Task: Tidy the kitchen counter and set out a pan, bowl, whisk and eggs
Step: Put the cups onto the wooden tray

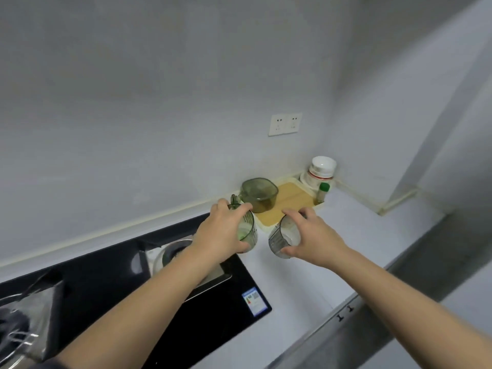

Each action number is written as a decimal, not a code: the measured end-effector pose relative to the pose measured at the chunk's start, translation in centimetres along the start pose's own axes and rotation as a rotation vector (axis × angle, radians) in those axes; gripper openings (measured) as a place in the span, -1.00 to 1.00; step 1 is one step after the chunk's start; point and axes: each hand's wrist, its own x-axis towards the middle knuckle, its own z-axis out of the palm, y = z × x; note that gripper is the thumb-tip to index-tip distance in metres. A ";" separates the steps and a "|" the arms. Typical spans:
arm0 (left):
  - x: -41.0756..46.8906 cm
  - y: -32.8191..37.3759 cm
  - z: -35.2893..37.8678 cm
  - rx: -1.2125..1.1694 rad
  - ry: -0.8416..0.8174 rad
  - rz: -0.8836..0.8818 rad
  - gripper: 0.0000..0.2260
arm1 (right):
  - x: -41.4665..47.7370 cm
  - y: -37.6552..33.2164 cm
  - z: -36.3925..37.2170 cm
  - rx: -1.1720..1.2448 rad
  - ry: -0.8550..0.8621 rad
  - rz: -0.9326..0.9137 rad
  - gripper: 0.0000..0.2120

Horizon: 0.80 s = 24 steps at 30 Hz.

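My left hand [226,233] grips a green ribbed glass cup [247,235] from above, just past the right end of the black stove. My right hand [311,235] grips a grey ribbed glass cup [279,241] by its rim, tilted over the white counter [306,275]. Both cups sit in front of a white tray with a tan mat [290,201]. A green measuring jug [259,194] stands on the tray's left. White bowls [322,169] are stacked at the far right corner. No pan, whisk or eggs are clearly visible.
A small green-capped bottle [322,193] stands on the tray's right edge. The black glass stove [186,302] with a metal burner [175,251] fills the left. A wall socket [285,124] sits above the tray. The counter's front edge [346,312] runs along the lower right.
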 end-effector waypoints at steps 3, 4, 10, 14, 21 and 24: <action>4.4 2.2 1.0 0.019 -0.010 0.059 -0.26 | 2.2 4.2 -0.9 0.019 0.003 0.029 -0.13; 5.4 2.8 1.3 0.030 -0.022 0.075 -0.26 | 2.7 5.2 -1.0 0.023 -0.011 0.037 -0.13; 14.3 6.2 4.5 0.102 -0.045 0.101 -0.20 | 9.6 12.8 -2.2 0.043 -0.036 0.024 -0.13; 20.0 7.9 6.6 0.093 -0.033 0.048 -0.19 | 15.4 16.9 -2.8 0.065 -0.045 -0.024 -0.15; 31.7 11.1 9.3 0.055 0.001 -0.022 -0.21 | 28.0 23.7 -4.3 0.107 -0.118 -0.095 -0.13; 36.3 11.2 10.7 0.077 -0.002 -0.027 -0.16 | 32.2 25.8 -4.0 0.109 -0.143 -0.087 -0.11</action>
